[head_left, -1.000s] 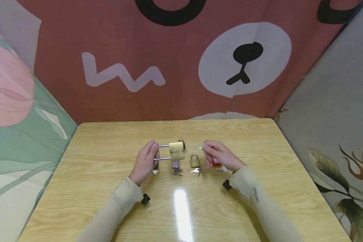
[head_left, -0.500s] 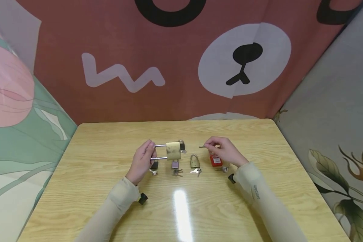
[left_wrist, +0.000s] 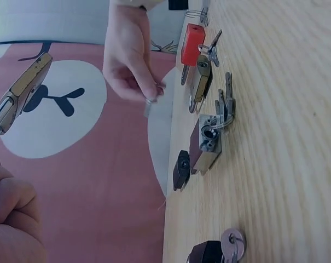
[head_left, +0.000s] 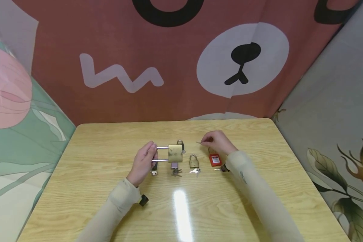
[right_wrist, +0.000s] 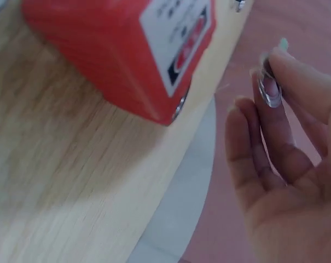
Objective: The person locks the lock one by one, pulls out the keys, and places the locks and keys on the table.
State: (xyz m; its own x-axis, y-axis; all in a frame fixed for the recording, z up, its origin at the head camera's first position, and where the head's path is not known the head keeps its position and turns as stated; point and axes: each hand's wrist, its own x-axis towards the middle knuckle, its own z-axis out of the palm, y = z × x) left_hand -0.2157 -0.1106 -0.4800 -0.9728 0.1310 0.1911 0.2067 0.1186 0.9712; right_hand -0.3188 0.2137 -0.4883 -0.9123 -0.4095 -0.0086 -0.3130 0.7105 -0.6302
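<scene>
My left hand [head_left: 141,163] grips the long steel shackle of a large brass padlock [head_left: 175,153], held up above the table with its body pointing right. In the left wrist view the padlock [left_wrist: 31,82] appears edge-on at upper left. To its right, my right hand [head_left: 219,141] pinches a small key [head_left: 198,142] between thumb and forefinger, its tip pointing left and apart from the padlock. A metal ring [right_wrist: 271,101] hangs at these fingertips in the right wrist view. The red padlock [head_left: 215,160] lies just below that hand.
On the wooden table [head_left: 217,208] lie a smaller brass padlock [head_left: 194,163], a purple padlock [head_left: 174,165] partly hidden by the large one, and a black padlock [head_left: 183,147] behind it. Loose keys [head_left: 176,172] lie in front of them. A printed cloth [head_left: 124,107] hangs behind.
The right hand has moved back, away from the person, with the key, uncovering the red padlock. The left hand and large padlock have shifted only slightly.
</scene>
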